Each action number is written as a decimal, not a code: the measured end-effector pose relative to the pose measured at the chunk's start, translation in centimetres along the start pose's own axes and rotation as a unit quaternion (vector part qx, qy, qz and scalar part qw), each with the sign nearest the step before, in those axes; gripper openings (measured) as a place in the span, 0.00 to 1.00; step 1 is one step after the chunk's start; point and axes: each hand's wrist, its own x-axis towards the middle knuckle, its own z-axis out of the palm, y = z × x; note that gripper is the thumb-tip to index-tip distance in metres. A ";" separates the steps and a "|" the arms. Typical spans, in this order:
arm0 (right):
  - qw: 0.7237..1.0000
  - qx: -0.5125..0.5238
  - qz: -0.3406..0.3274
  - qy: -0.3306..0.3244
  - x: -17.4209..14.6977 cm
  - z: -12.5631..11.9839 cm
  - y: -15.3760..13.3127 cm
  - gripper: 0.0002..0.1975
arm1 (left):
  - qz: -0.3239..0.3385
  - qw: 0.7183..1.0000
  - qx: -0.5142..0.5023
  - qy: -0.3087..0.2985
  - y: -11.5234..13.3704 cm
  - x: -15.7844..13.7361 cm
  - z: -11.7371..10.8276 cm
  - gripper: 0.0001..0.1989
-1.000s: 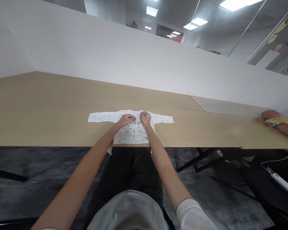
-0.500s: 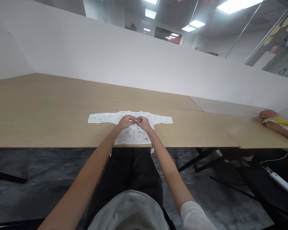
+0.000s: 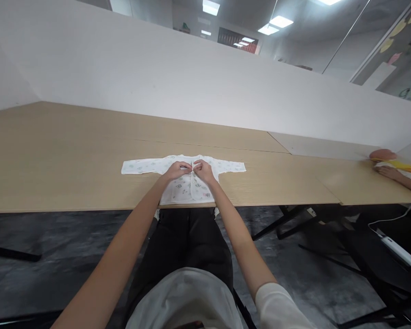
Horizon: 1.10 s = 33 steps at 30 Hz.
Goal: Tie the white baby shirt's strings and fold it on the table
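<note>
A small white long-sleeved shirt (image 3: 181, 192) with a scattered print lies face up on the table, its sleeves spread to both sides and its hem near the front edge. My left hand (image 3: 178, 170) pinches the shirt's front opening at chest height. From the other side my right hand (image 3: 202, 171) pinches the same opening, its fingertips close against those of the left. The bit of cloth or fastener between the fingertips is too small to make out. Below the hands the front placket runs down to the hem.
The wooden table (image 3: 71, 155) stretches to both sides, with a white wall (image 3: 150, 82) behind it. At the far right, another person's hand (image 3: 389, 172) rests by yellow and white cloth (image 3: 402, 165). A white power strip (image 3: 400, 250) lies lower right, below table height.
Both hands stay at the shirt's front opening, with the right fingers slightly shifted. The shirt lies as before; the whole view has tilted a little.
</note>
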 end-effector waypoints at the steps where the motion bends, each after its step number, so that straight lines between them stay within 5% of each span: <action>1: 1.000 0.004 0.006 0.001 0.1 0.0 0.1 0.14 | -0.006 1.000 -0.008 -0.001 0.2 -0.1 -0.1 0.16; 12: 0.999 0.019 0.035 0.000 0.1 -0.2 -0.3 0.12 | 0.016 1.000 0.024 0.012 0.5 -0.4 0.2 0.15; 19: 0.993 0.032 0.101 0.060 0.5 -1.0 -0.6 0.15 | -0.007 0.996 0.080 0.032 1.9 -0.6 0.3 0.12; 23: 0.994 0.039 0.105 0.015 -0.2 -1.2 -1.1 0.14 | 0.032 0.976 0.200 0.077 3.4 -1.3 0.3 0.16; 27: 0.997 -0.029 0.038 -0.058 -2.7 -1.8 -2.4 0.10 | 0.084 0.966 0.242 0.033 4.5 -3.2 0.4 0.19; 33: 0.986 -0.118 -0.008 -0.115 -5.5 -2.0 -4.1 0.14 | 0.074 0.976 0.201 -0.027 4.8 -5.3 0.4 0.14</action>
